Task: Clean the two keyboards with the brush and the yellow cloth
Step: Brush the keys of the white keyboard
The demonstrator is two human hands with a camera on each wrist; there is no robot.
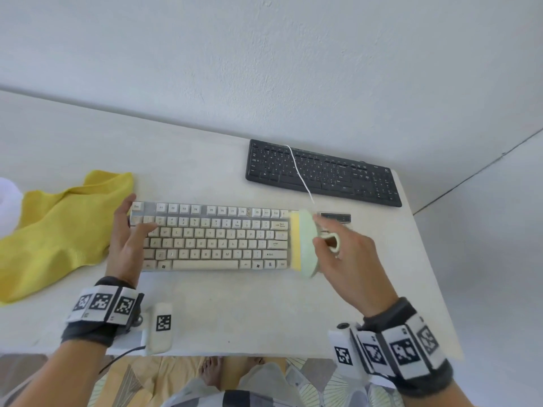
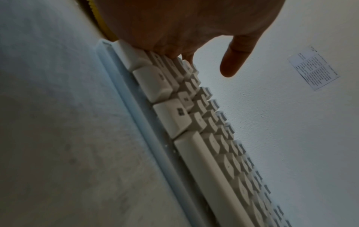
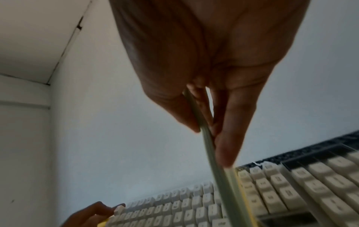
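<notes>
From the head view, a beige plastic keyboard (image 1: 214, 236) is seen on the white counter (image 1: 235, 304), its left end pressed by the flat, released fingers (image 1: 144, 227) of the left hand (image 1: 126, 239), while a pale green brush with yellow bristles (image 1: 304, 243) is grasped by the right hand (image 1: 349, 259) at the keyboard's right end; a crumpled yellow cloth (image 1: 58, 230) lies left, a black keyboard (image 1: 323, 173) behind. In the left wrist view, keys are touched by straight fingertips (image 2: 186, 56), the thumb raised. In the right wrist view, the brush's thin handle (image 3: 209, 147) is pinched between thumb and fingers (image 3: 229, 138).
</notes>
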